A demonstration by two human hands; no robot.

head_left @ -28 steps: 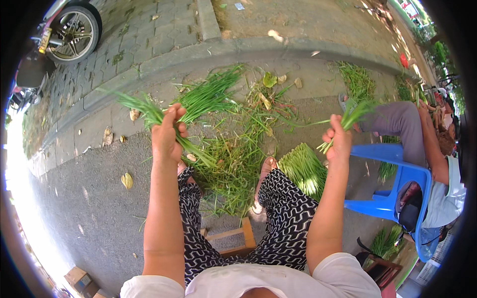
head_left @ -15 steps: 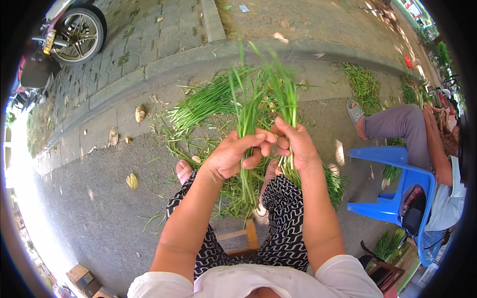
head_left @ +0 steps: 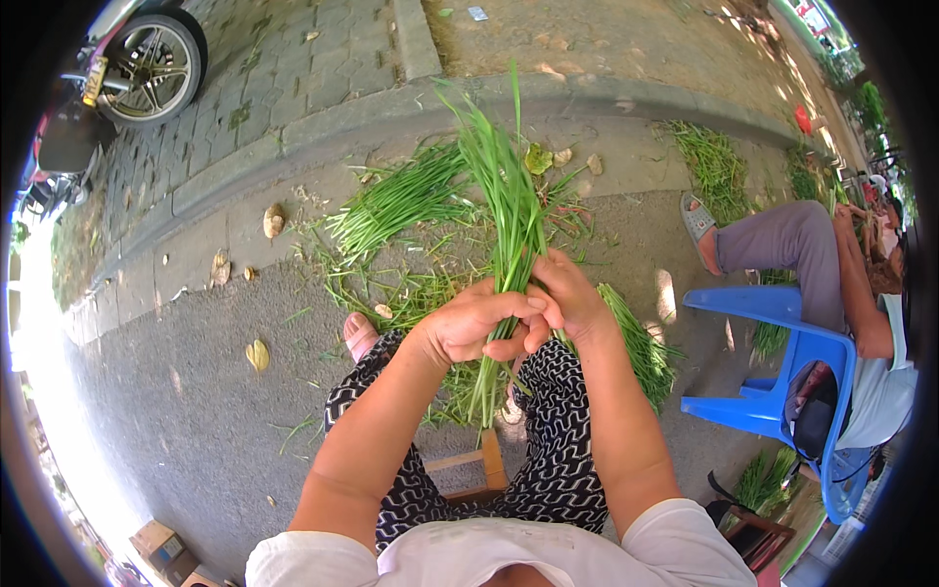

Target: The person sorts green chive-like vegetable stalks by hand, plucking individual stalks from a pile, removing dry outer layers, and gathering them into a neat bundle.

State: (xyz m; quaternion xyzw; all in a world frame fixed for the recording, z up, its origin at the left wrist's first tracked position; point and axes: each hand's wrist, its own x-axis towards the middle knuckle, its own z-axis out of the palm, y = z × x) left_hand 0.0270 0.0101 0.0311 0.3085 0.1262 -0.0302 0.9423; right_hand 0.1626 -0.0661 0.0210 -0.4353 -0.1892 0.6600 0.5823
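My left hand (head_left: 479, 325) is closed around a bunch of long green garlic chives (head_left: 504, 215). The leaves point up and away from me, and the pale stalk ends hang below the fist. Pressed against its fingers, my right hand (head_left: 569, 298) is closed on chives too, with a few stalks showing beneath it. Its fingertips are partly hidden. Beyond my hands a neat pile of chives (head_left: 396, 207) lies on the pavement. Another heap of chives (head_left: 641, 352) sits by my right knee, and loose trimmings (head_left: 391, 293) are scattered between my feet.
To the right stands a blue plastic stool (head_left: 773, 308), with a seated person's leg (head_left: 782, 249) behind it. A stone kerb (head_left: 333, 127) runs across the far side. A motorcycle wheel (head_left: 152, 68) is at upper left, cardboard boxes (head_left: 161, 548) at lower left.
The two hands held separate bunches side by side. Now they have come together slightly lower, and the leaves from both form one bunch.
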